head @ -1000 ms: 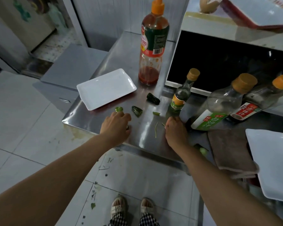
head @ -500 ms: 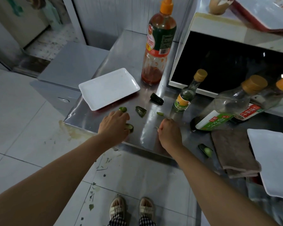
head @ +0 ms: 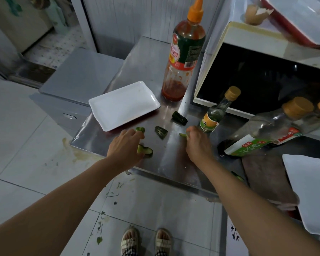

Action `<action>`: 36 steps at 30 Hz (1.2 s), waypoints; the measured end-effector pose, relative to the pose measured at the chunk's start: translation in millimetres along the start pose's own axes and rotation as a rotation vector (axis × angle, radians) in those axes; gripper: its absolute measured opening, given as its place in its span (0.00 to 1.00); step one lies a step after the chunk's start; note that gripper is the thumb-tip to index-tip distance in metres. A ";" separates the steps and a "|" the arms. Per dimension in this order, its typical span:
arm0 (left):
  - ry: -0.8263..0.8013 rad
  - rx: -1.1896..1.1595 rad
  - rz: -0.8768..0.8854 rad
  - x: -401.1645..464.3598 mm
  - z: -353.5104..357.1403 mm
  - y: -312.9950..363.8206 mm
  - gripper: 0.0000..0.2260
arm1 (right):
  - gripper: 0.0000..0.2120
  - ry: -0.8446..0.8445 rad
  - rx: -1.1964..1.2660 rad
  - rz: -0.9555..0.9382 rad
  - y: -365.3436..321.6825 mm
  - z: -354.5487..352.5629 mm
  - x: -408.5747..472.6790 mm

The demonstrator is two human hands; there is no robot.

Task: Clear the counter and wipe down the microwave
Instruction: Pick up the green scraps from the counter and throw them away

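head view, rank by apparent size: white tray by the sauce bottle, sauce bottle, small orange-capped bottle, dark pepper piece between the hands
1-2. white tray and sauce bottle: too close to rank
3. small orange-capped bottle
4. dark pepper piece

Labels on bottles, little of it legible

Chinese characters on the sauce bottle [head: 184,50] beside the microwave [head: 262,74], and on the tipped bottle [head: 266,133] before it; unreadable at this size.

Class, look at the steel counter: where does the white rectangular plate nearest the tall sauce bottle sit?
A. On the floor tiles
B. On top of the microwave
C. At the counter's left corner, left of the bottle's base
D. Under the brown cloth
C: the white rectangular plate lies flat at the counter corner, left of the tall sauce bottle.
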State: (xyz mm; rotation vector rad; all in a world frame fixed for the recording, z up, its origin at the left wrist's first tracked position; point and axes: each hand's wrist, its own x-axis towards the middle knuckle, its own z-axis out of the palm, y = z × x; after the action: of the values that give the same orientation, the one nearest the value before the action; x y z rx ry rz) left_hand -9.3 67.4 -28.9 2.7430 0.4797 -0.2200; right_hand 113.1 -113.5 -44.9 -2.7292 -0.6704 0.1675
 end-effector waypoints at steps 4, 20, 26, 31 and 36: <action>0.004 0.002 -0.001 2.0 -0.4 -2.0 0.23 | 0.10 -0.035 -0.013 -0.047 -1.9 4.0 20.1; -0.020 -0.016 -0.019 -3.1 -1.4 -6.1 0.25 | 0.08 -0.080 -0.070 -0.148 4.2 9.5 11.5; -0.010 -0.023 -0.018 -5.1 -1.3 -5.3 0.25 | 0.07 -0.070 0.020 -0.111 -0.6 7.6 10.2; 0.020 -0.046 -0.024 -6.1 -4.7 -7.5 0.25 | 0.07 -0.002 0.131 -0.131 -20.4 1.2 15.6; 0.053 -0.069 -0.034 -9.2 -10.3 -15.3 0.24 | 0.06 -0.014 0.214 -0.186 -56.1 4.1 31.3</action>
State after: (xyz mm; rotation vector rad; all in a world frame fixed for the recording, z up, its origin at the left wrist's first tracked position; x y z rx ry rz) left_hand -22.3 81.9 -22.1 2.6810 0.5385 -0.1370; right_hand 115.8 -50.7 -31.0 -2.4500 -0.8530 0.2016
